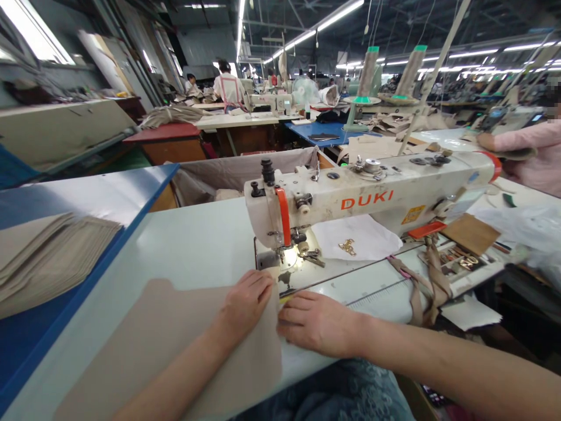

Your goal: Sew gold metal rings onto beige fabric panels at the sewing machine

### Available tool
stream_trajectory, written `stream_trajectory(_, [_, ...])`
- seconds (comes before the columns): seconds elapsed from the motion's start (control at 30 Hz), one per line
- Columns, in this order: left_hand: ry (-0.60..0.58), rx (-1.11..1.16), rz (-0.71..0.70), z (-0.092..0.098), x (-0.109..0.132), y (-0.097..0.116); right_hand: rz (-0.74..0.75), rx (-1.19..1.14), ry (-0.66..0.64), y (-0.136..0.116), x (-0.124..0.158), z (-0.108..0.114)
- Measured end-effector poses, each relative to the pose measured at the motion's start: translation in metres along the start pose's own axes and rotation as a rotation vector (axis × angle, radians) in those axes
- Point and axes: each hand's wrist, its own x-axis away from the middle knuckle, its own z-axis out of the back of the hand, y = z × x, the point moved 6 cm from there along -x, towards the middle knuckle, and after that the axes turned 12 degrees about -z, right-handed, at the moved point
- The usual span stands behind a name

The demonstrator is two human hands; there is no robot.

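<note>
Resting left hand [246, 303] on beige fabric panel [162, 316] near tabletop's [205, 234] front edge, curling right hand [318, 321] beside it, with fingers narrow, grips unclear

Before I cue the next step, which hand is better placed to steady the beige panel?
Probably the left hand: it lies on the beige panel, whereas the right hand is at the panel's right edge.

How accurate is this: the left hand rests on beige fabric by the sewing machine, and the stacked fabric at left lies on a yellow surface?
Only "yellow" is wrong: the head view shows the stacked fabric on a blue surface. The left hand rests on beige fabric by the sewing machine.
</note>
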Motion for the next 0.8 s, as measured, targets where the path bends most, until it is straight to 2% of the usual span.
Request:
stream_trajectory(0.17, [0.009, -0.011, -0.003, 0.0, 0.0, 0.0, 0.02, -0.114, -0.064, -0.019, 0.014, 0.011])
stream_trajectory(0.33, [0.034, -0.016, -0.007, -0.001, 0.001, 0.0, -0.053, -0.081, -0.017, -0.029, 0.001, -0.004])
stream_trajectory(0.47, [0.018, -0.022, -0.014, -0.001, 0.001, 0.0, -0.08, -0.052, 0.049, -0.025, -0.01, -0.014])
stream_trajectory(0.6, [0.0, -0.022, -0.035, -0.001, 0.0, 0.001, -0.114, 0.001, 0.108, -0.017, -0.011, -0.011])
stream_trajectory(0.8, [0.01, -0.02, -0.027, 0.0, 0.0, 0.002, -0.118, 0.026, 0.086, -0.01, -0.004, -0.009])
